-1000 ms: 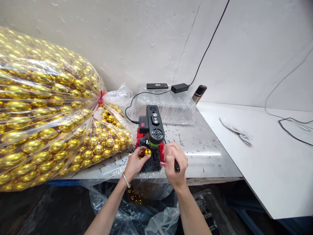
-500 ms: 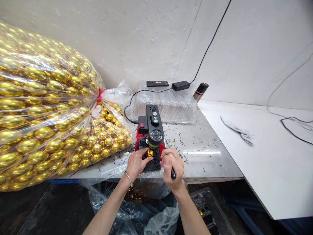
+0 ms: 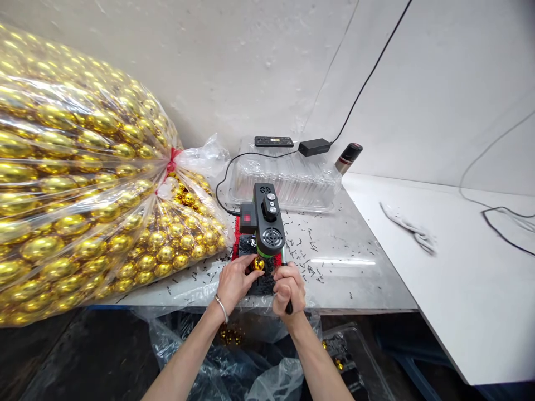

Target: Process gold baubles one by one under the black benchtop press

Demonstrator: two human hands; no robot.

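My left hand (image 3: pixel 236 285) pinches a shiny gold ball (image 3: pixel 258 264) between thumb and fingers, right below the head of a small black machine (image 3: pixel 270 220). Round vent grilles, silver buttons and a side box with a red switch (image 3: pixel 247 218) mark this machine. Wrapped around a black handle (image 3: pixel 289 307), my right hand (image 3: pixel 290 288) is closed just right of the ball. A thin shaft runs up from that handle beside the machine; where it ends is hidden. Beneath the ball lies a black base (image 3: pixel 262 287), with a red mat (image 3: pixel 236 236) showing around it.
A big clear bag of gold balls (image 3: pixel 83 178) fills the left. Behind the machine, a clear plastic tray (image 3: pixel 288 184) carries a power adapter (image 3: pixel 315 147) and a remote (image 3: pixel 273 141). Black shreds litter the tabletop (image 3: pixel 346 278). Clear plastic sheeting (image 3: pixel 276 381) hangs below the front edge.
My right hand and the handle have shifted slightly left and down, closer to the ball. My left hand still holds the gold ball under the machine head. The whole view has shifted slightly.
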